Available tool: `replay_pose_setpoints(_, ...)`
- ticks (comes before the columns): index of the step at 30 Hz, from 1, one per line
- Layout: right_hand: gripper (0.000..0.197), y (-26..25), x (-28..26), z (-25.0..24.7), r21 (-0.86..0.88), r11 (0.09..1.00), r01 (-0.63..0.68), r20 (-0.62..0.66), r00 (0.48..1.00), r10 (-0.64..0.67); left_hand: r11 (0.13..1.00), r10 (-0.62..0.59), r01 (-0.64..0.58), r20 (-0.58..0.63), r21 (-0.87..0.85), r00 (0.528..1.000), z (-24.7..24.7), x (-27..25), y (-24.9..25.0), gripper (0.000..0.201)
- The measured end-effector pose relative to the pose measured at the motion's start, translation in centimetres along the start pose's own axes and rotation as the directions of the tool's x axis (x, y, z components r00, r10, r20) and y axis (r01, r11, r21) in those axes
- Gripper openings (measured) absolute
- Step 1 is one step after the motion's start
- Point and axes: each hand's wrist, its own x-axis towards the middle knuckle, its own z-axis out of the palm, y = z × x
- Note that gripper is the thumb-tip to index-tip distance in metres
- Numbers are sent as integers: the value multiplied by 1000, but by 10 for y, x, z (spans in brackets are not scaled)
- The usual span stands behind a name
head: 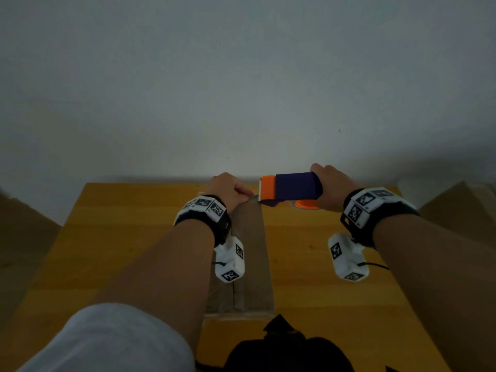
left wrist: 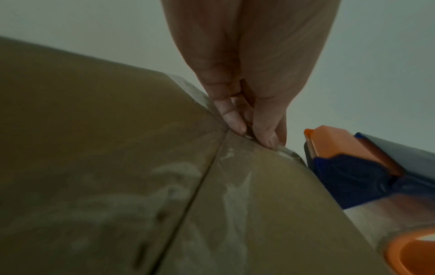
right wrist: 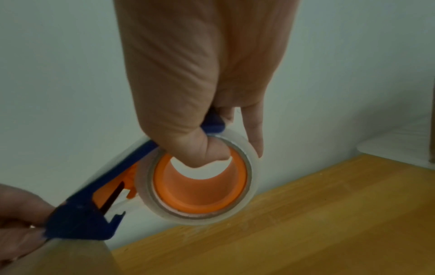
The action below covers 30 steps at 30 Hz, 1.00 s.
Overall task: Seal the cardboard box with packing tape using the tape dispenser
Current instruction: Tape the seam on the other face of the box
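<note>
A narrow cardboard box (head: 251, 253) lies lengthwise on the wooden table, with clear tape (left wrist: 235, 176) stuck along its top seam. My left hand (head: 233, 189) is at the box's far end, where thumb and fingers (left wrist: 235, 121) pinch the tape against the far edge. Just right of it, my right hand (head: 330, 189) grips the blue and orange tape dispenser (head: 292, 187). The thumb hooks into the orange core of the tape roll (right wrist: 200, 186) and the fingers wrap over the top. The dispenser's cutter end (right wrist: 80, 221) sits at the box's far edge, beside the left hand's fingers.
The wooden table (head: 120, 237) ends at a white wall (head: 241, 76) right behind the box. Brown cardboard shapes stand off the table at the right (head: 456, 202) and the left (head: 21, 229). A dark object (head: 287, 350) sits at the near edge.
</note>
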Motion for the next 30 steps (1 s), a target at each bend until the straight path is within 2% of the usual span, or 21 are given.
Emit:
replay_pose_setpoints(5, 41, 7, 5, -5, -40, 998, 45, 43, 998, -43, 1000, -10, 10, 0, -9, 1000, 0, 3, 0, 16)
replay_pose_setpoints(12, 44, 19, 0, -14, -36, 998, 43, 84, 996, -40, 999, -41, 41, 2, 3, 999, 1, 5, -1, 16)
replay_pose_setpoints(17, 28, 12, 2, -23, -252, 966, 57, 58, 997, -44, 998, -59, 59, 8, -12, 998, 3, 7, -2, 16)
replay_pose_setpoints(21, 36, -6, 1, -23, -417, 905, 78, 60, 996, -59, 997, -72, 73, 5, -24, 997, 3, 7, -2, 15)
replay_pose_setpoints(25, 37, -25, 6, -24, -482, 869, 108, 65, 994, -87, 997, -69, 70, 17, -15, 997, 3, 7, -3, 17)
replay_pose_setpoints(30, 50, -32, 10, -33, -408, 912, 50, 88, 996, -15, 999, -32, 31, 60, 21, 998, -1, 7, -3, 18)
